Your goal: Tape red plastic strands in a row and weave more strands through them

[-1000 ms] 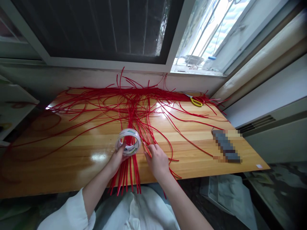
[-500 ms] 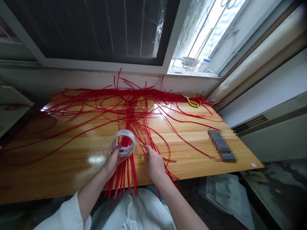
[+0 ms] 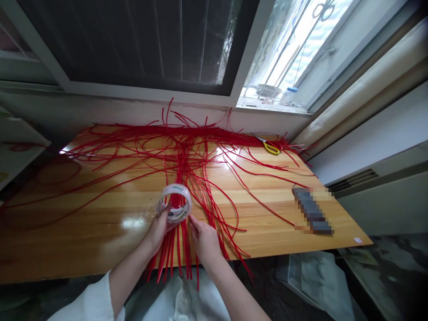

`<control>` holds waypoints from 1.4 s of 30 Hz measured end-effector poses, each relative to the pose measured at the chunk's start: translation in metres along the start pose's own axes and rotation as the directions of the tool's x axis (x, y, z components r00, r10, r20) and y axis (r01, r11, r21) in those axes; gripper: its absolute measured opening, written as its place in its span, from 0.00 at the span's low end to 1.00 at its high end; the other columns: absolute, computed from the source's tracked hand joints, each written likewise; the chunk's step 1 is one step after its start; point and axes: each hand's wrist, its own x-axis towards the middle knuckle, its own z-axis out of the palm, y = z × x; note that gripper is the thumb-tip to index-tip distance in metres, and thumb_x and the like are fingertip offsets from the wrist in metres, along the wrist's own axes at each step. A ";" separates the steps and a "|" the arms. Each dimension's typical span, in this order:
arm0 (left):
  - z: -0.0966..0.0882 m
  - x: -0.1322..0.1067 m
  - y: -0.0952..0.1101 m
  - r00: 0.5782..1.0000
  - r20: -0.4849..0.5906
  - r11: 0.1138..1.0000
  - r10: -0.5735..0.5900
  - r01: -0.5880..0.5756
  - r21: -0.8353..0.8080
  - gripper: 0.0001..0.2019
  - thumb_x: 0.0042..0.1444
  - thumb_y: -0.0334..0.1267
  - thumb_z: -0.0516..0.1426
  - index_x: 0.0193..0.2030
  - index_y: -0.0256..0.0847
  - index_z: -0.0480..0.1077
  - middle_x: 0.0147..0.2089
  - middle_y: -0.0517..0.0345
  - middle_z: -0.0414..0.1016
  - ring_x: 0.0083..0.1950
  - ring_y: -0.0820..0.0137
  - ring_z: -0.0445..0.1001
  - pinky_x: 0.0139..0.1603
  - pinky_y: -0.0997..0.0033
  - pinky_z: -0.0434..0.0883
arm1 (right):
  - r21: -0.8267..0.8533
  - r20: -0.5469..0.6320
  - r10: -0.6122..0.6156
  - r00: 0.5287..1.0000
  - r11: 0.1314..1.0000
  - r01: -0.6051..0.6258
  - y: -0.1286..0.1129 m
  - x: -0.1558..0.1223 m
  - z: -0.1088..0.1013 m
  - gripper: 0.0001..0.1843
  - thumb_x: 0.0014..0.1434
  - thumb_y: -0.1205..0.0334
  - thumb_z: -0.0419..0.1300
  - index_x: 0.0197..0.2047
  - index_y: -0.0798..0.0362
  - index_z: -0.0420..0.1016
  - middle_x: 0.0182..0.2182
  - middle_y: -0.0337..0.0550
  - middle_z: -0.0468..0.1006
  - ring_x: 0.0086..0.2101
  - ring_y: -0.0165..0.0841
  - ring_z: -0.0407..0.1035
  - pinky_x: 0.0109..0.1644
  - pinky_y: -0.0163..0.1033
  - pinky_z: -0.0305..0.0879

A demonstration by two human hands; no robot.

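My left hand [image 3: 159, 228] grips a roll of clear tape [image 3: 174, 203], holding it upright on a bundle of red strips [image 3: 182, 169] that runs down the middle of the wooden table [image 3: 83, 214]. My right hand [image 3: 202, 238] rests just right of the roll, its fingers pinched on the red strips near the table's front edge. The strip ends hang over that edge toward my lap. More red strips fan out across the back of the table.
Yellow-handled scissors [image 3: 271, 147] lie at the back right among strip ends. A blurred dark flat object [image 3: 312, 211] lies on the right side. A window frame and wall stand behind the table. A white shelf [image 3: 20, 147] is at the left.
My right hand has moved left along the strips, from well right of the tape roll to right beside it. My left hand keeps hold of the roll.
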 end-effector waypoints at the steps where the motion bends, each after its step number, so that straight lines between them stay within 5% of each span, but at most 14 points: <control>1: 0.000 0.000 -0.001 1.000 -0.004 1.000 0.007 -0.007 -0.001 0.11 0.57 0.35 0.53 0.46 0.35 0.68 0.41 0.48 0.78 0.41 0.65 0.77 0.44 0.63 0.74 | 0.003 0.004 -0.006 1.000 1.000 0.006 -0.001 0.001 0.000 0.18 0.62 0.67 0.48 0.51 0.52 0.72 0.38 0.46 0.80 0.37 0.33 0.74 0.41 0.32 0.64; 5: -0.003 0.000 -0.007 0.999 -0.012 0.999 0.034 -0.034 0.006 0.12 0.56 0.35 0.54 0.46 0.35 0.68 0.41 0.50 0.78 0.44 0.65 0.76 0.46 0.64 0.74 | 0.000 0.009 -0.039 0.999 0.999 0.039 -0.004 0.007 -0.003 0.16 0.62 0.65 0.48 0.49 0.53 0.71 0.38 0.46 0.79 0.38 0.34 0.73 0.40 0.34 0.63; 13: -0.003 -0.002 -0.006 0.998 -0.002 0.997 0.071 -0.071 -0.032 0.11 0.55 0.36 0.55 0.46 0.37 0.68 0.40 0.52 0.78 0.45 0.64 0.76 0.46 0.62 0.74 | 0.093 0.003 0.121 0.993 0.988 -0.121 0.003 0.020 -0.019 0.07 0.57 0.63 0.54 0.33 0.55 0.73 0.33 0.45 0.76 0.33 0.31 0.69 0.35 0.33 0.60; 17: 0.000 -0.002 -0.002 0.999 0.012 0.998 0.045 -0.044 -0.038 0.12 0.56 0.35 0.55 0.46 0.36 0.68 0.41 0.50 0.78 0.45 0.64 0.76 0.46 0.62 0.74 | 0.253 0.216 0.135 0.967 0.949 -0.188 0.013 0.037 -0.028 0.04 0.53 0.65 0.57 0.31 0.55 0.72 0.24 0.39 0.75 0.25 0.28 0.68 0.28 0.29 0.58; 21: 0.002 -0.003 0.002 0.999 0.035 0.999 0.009 -0.008 -0.031 0.12 0.56 0.35 0.54 0.46 0.36 0.68 0.43 0.49 0.78 0.46 0.64 0.76 0.46 0.62 0.74 | 0.187 0.379 0.131 0.916 0.959 -0.215 0.008 0.052 -0.037 0.07 0.55 0.66 0.54 0.31 0.55 0.72 0.19 0.39 0.75 0.19 0.27 0.67 0.24 0.29 0.57; 26: 0.002 -0.006 0.001 0.999 0.028 0.999 0.023 -0.021 -0.046 0.10 0.57 0.35 0.54 0.46 0.37 0.68 0.42 0.51 0.78 0.45 0.65 0.76 0.46 0.63 0.74 | 0.015 0.167 0.173 0.971 0.984 -0.178 -0.011 0.051 -0.041 0.09 0.59 0.67 0.50 0.40 0.57 0.69 0.36 0.53 0.77 0.35 0.36 0.72 0.34 0.35 0.60; 35: 0.000 -0.001 -0.011 0.992 -0.027 0.991 0.125 -0.126 -0.050 0.13 0.54 0.37 0.57 0.46 0.38 0.69 0.45 0.52 0.77 0.48 0.65 0.75 0.48 0.64 0.72 | 0.126 0.024 0.256 0.966 0.958 -0.257 0.002 0.023 -0.013 0.10 0.60 0.65 0.50 0.45 0.56 0.66 0.30 0.45 0.77 0.32 0.34 0.72 0.33 0.33 0.58; 42: 0.002 0.001 -0.018 0.992 -0.013 0.992 0.124 -0.124 -0.026 0.15 0.51 0.39 0.60 0.46 0.38 0.69 0.45 0.52 0.77 0.48 0.64 0.74 0.51 0.63 0.70 | 0.097 -0.009 0.181 0.983 0.979 -0.180 -0.003 0.012 -0.015 0.08 0.58 0.66 0.51 0.35 0.53 0.72 0.29 0.43 0.78 0.31 0.32 0.71 0.33 0.32 0.59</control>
